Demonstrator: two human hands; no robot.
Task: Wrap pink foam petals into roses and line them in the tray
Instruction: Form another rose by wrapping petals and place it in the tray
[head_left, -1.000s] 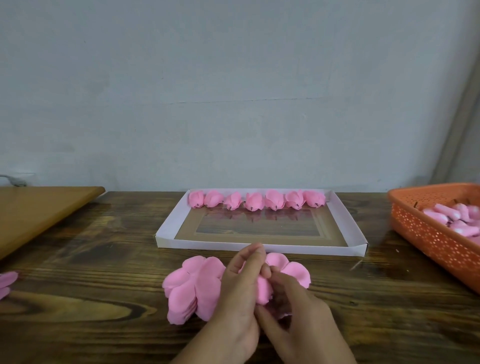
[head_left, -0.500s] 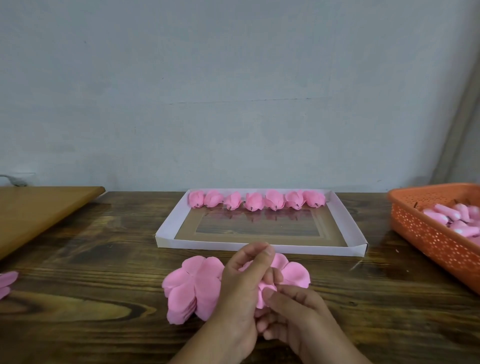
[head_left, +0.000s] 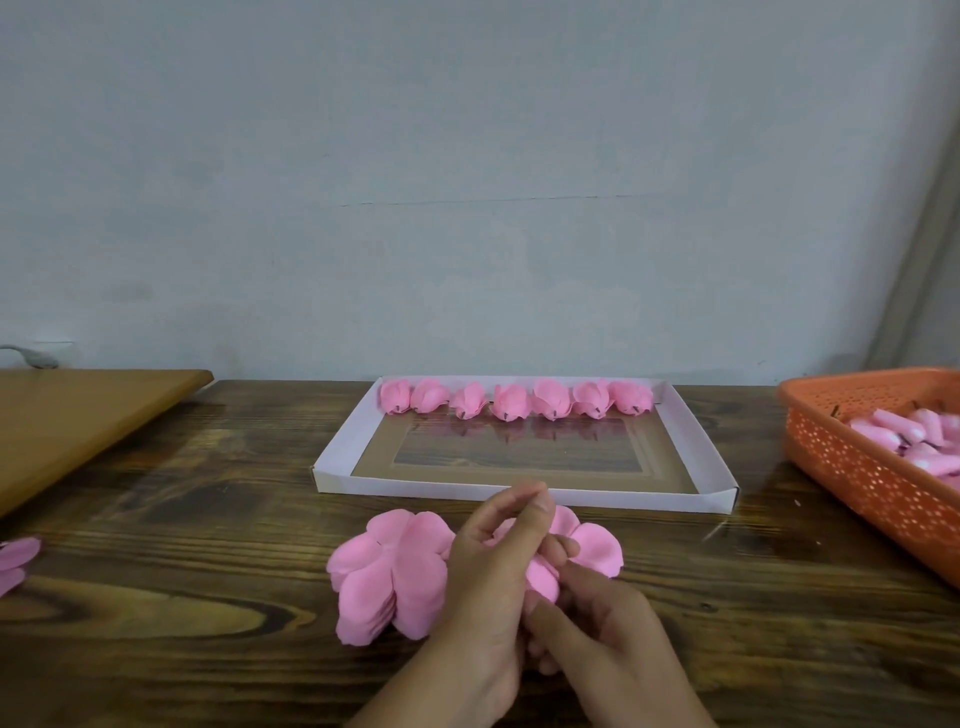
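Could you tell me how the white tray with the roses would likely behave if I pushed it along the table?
The white tray looks like thin folded card with low walls, so it is probably light and would slide easily on the table. The walls may flex under a finger. The roses sit loose in one row and could shift or tumble.

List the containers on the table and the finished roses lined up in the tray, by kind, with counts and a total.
Finished pink roses in the white tray: 7 (first, last)
White tray: 1
Orange basket: 1
Total: 9
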